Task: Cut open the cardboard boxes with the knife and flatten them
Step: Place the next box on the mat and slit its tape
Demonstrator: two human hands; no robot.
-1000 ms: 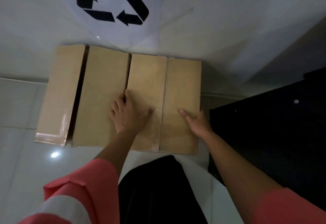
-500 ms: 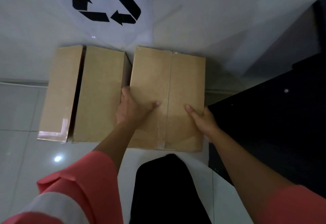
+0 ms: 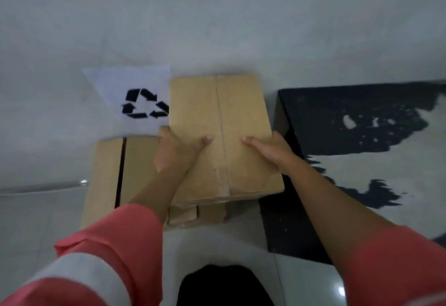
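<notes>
Dim, soft, motion-blurred; wide-angle bending at edges; small glare on floor (image 3: 341,291) lower right.

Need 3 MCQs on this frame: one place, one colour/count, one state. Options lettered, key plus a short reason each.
1. Where is the white sheet with the black recycling symbol?
A. Left of the lifted brown cardboard box, beyond the floor box
B. On the black surface
C. Under the person's knees

2. What colour are the person's sleeves?
A. Blue
B. Coral pink with a pale band
C. Green

3. What state is the lifted box in?
A. Cut open and flattened
C. Crushed on the floor
B. Closed, centre seam taped, held by both hands

Key: 1 A, the sheet lies against the lifted box's left edge, past the second brown cardboard box on the floor. 2 B, both sleeves show coral pink. 3 B, the left hand and right hand grip its sides, flaps shut.
</notes>
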